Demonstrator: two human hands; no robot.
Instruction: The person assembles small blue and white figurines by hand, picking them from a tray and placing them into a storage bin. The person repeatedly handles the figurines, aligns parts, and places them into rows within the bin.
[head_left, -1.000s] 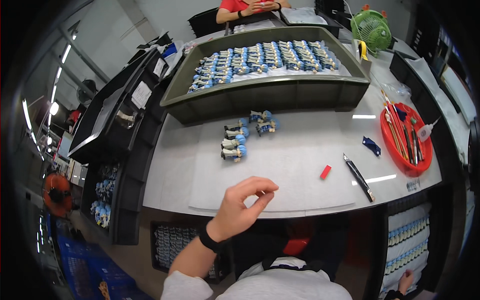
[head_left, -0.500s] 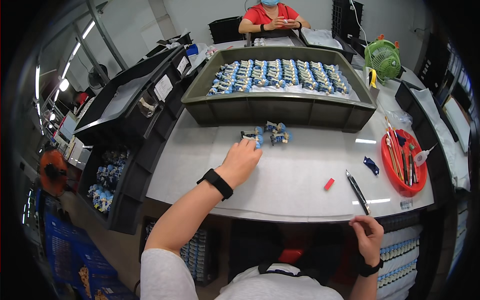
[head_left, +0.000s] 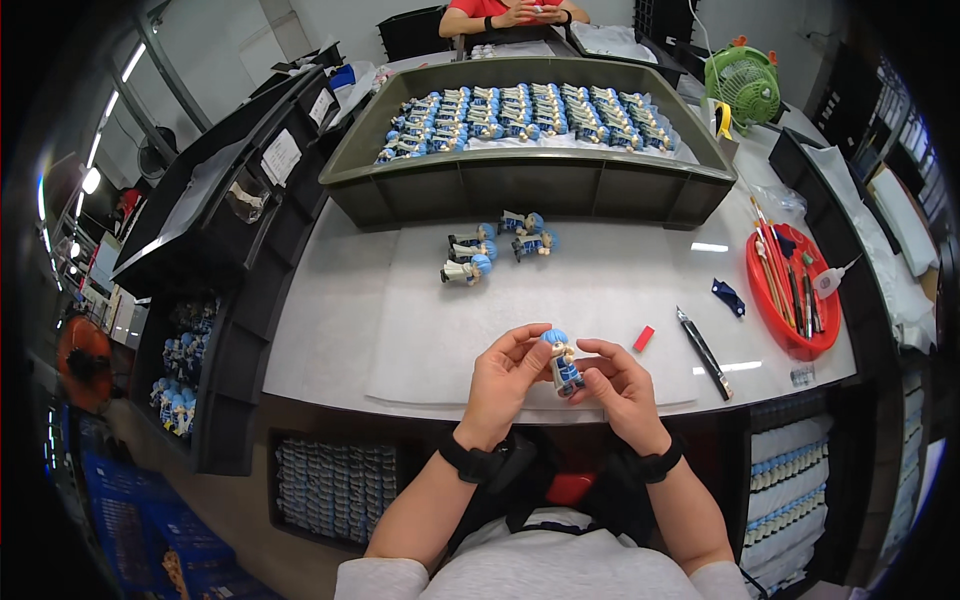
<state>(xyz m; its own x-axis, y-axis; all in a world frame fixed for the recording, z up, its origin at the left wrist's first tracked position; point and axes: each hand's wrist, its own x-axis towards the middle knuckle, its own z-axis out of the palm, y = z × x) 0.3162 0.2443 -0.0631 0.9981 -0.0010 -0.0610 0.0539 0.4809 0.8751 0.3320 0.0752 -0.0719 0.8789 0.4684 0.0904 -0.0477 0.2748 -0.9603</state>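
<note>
A small blue-haired figurine (head_left: 562, 362) in blue and white clothing is held upright near the table's front edge. My left hand (head_left: 500, 388) grips it by the head and side, thumb against the front. My right hand (head_left: 626, 396) is closed around its lower end with thumb and fingers. Farther up the table lie several like figurines (head_left: 466, 268) on their sides in a loose group. To the right of my hands are a red block (head_left: 644, 339) and a black pen-shaped craft knife (head_left: 704, 352).
A large grey-green tray (head_left: 520, 195) with rows of figurines stands behind. At right are a red basket (head_left: 832, 345) of brushes, a dark blue piece (head_left: 728, 297) and a green fan (head_left: 742, 85). Black crates (head_left: 222, 385) stand at left. Across the table sits a person in red (head_left: 515, 12).
My left hand has come back from the group of figurines to the table's front and now holds one. My right hand has moved up and left to it. The view has shifted slightly.
</note>
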